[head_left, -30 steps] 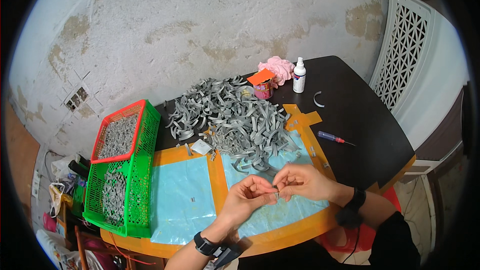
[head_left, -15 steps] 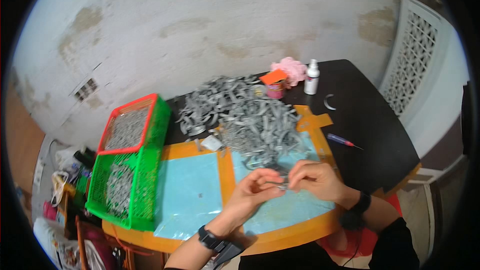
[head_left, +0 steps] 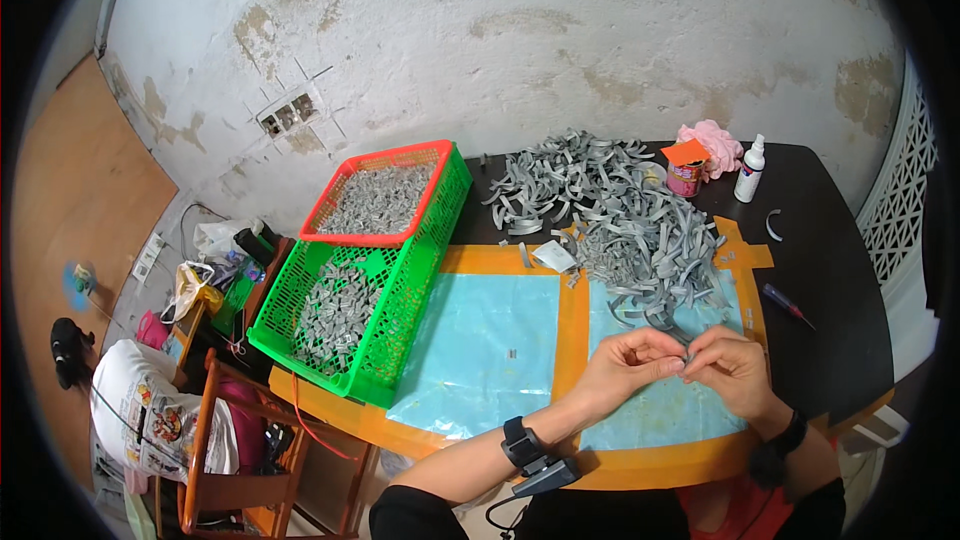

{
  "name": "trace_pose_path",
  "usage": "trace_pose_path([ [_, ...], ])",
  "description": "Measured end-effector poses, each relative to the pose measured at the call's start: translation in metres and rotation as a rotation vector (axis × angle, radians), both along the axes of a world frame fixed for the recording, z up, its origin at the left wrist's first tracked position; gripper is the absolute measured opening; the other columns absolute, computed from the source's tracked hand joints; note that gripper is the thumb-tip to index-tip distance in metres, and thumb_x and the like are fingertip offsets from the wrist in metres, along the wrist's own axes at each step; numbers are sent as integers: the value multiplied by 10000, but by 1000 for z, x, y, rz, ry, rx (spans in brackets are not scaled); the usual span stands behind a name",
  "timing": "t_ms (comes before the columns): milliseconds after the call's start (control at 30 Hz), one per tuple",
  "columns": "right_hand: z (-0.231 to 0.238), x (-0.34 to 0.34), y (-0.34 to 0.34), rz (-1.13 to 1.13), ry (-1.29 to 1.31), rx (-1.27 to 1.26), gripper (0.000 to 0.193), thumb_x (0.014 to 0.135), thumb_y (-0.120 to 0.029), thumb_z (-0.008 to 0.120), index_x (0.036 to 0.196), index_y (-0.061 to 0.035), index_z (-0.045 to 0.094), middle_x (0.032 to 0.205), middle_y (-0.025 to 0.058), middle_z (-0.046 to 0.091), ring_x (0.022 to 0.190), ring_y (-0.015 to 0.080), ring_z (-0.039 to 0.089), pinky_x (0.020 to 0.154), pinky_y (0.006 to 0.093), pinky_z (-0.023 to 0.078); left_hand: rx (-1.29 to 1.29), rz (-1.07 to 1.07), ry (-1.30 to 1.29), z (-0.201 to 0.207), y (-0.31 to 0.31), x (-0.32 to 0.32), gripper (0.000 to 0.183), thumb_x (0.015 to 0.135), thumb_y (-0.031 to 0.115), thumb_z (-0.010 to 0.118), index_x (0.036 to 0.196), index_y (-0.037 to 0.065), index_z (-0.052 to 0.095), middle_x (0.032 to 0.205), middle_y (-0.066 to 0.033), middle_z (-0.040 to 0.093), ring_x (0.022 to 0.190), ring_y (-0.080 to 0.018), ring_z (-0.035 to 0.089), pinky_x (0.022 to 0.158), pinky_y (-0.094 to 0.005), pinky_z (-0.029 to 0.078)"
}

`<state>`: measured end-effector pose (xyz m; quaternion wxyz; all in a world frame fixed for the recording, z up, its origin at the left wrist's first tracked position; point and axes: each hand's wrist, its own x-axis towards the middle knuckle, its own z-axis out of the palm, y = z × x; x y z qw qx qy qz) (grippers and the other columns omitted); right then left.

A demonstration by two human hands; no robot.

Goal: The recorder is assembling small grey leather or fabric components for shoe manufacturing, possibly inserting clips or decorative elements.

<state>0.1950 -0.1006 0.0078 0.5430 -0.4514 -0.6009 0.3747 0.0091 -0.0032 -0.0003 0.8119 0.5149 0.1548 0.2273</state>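
Observation:
My left hand (head_left: 632, 372) and my right hand (head_left: 738, 372) meet over the near right part of the table. Both are closed in a pinch, fingertips nearly touching, around a small grey plastic piece (head_left: 686, 356) that they mostly hide. Just beyond the fingers, a heap of grey curved plastic strips (head_left: 650, 230) spreads back toward the wall. Under my hands lies a light-blue sheet (head_left: 660, 425) edged with orange-brown tape. Many small grey pieces (head_left: 340, 315) lie in a green basket (head_left: 400, 340); more fill a red-rimmed basket (head_left: 376, 236) stacked at its far end.
To the right of the heap lie a screwdriver (head_left: 788, 306) and a single curved strip (head_left: 773, 225). Farther back stand a white spray bottle (head_left: 749, 170), a pink tin (head_left: 685, 178) and a pink cloth (head_left: 716, 146). Another person (head_left: 160, 405) sits beyond a wooden chair (head_left: 240, 485) at left.
My view has swung left, so the table appears farther right and the other person has come into sight. My hands stay together, fingertips now closer around the small piece.

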Motion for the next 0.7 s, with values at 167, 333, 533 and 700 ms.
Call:
trace_pose_path([
  [167,2,1,6,-59,-206,57,83,756,20,705,822,-31,698,914,67,590,803,162,596,719,274,466,3,-5,36,-2,3,-3,159,848,-18,648,994,30,607,1001,-46,660,945,-107,609,829,-232,480],
  [333,1,3,8,66,-220,184,128,749,83,701,848,10,668,924,77,584,858,131,588,731,255,492,-39,-14,-6,-4,2,-6,179,825,-55,652,964,43,596,1005,-63,660,947,-118,616,830,-245,487],
  [533,4,3,-1,130,272,-93,206,811,103,636,1002,41,592,994,104,563,846,150,600,739,270,503,-30,41,7,-4,1,-1,188,791,-97,664,892,40,585,979,-75,647,933,-146,628,817,-280,519],
  [700,-1,10,5,190,168,-54,145,845,91,599,981,42,591,997,118,552,816,162,599,726,281,502,6,69,22,2,-1,-1,140,804,-63,680,886,14,598,958,-57,661,878,-113,628,805,-243,513],
])
